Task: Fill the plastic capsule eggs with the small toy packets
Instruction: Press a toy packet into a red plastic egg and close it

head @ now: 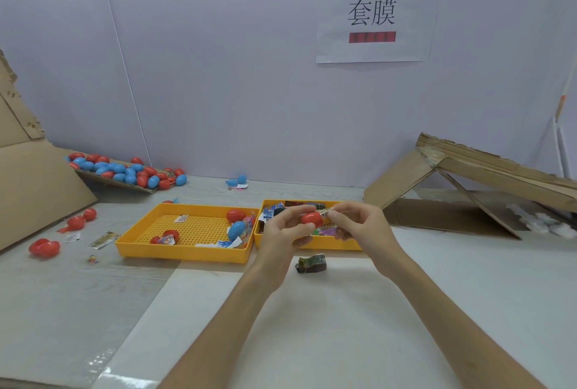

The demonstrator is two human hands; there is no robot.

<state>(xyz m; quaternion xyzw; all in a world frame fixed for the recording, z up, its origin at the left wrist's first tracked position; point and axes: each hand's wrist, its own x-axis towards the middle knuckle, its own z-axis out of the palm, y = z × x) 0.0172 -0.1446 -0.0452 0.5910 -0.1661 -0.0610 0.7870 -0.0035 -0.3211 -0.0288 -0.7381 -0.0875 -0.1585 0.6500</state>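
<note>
Our bare forearms are stretching over the smooth pale table (343, 310), and our left hand (282, 232) is curling its fingers round a glossy red capsule egg (311, 219) above the right yellow plastic tray (323, 244). Our right hand (359, 223) is pinching a small crinkly printed packet (325, 211) that is touching the egg. Another wrapped packet (311, 263) is lying just below our hands. Rounded red and blue eggs (125, 170) are resting on corrugated cardboard at far left.
</note>
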